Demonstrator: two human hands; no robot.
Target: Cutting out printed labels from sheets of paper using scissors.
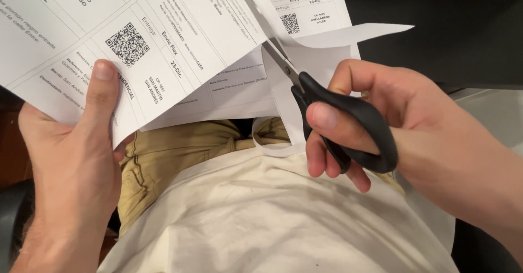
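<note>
You cut paper over your lap.
Your left hand [71, 158] pinches the printed sheet [136, 38] by its bottom edge, thumb on top. Your right hand [381, 115] grips the black scissors [332, 115], blades in the paper.

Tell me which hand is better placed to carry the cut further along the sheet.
Right, probably: the right hand already holds the black-handled scissors with blades in the printed sheet. The left hand only grips its edge.

Open dark desk [436, 44] lies right of the printed sheet [180, 38] (which blocks the lap).
</note>
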